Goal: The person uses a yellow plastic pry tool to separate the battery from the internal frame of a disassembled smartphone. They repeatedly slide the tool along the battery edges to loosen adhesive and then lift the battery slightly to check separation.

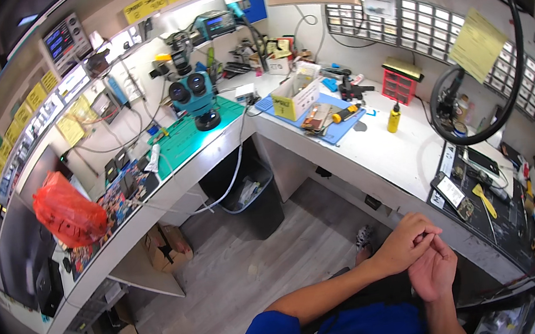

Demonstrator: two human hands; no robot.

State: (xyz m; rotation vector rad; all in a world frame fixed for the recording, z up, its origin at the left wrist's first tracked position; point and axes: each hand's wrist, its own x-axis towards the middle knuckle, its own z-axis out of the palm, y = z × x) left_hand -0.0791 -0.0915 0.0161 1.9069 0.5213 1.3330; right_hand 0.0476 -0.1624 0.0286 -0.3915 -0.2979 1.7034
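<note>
My left hand [411, 241] and my right hand [434, 271] meet in front of the right-hand bench's front edge. The left one reaches across from the left with its fingers curled over the right one's fingertips. My right palm faces up, fingers bent towards the left hand. Anything pinched between them is hidden. Closest to them on the bench, a phone with a lit screen [449, 191] lies on a black work mat [500, 242]. Beside it are a small circuit-board-like part [466, 209] and a yellow flat-ended tool [483, 197].
A teal microscope [194, 96] stands on a green mat [175, 153]. A red plastic bag [69, 210] sits on the left bench. Below the corner is a black bin [255, 205]. A yellow bottle [394, 119] and a ring magnifier lamp [517, 79] are at the right.
</note>
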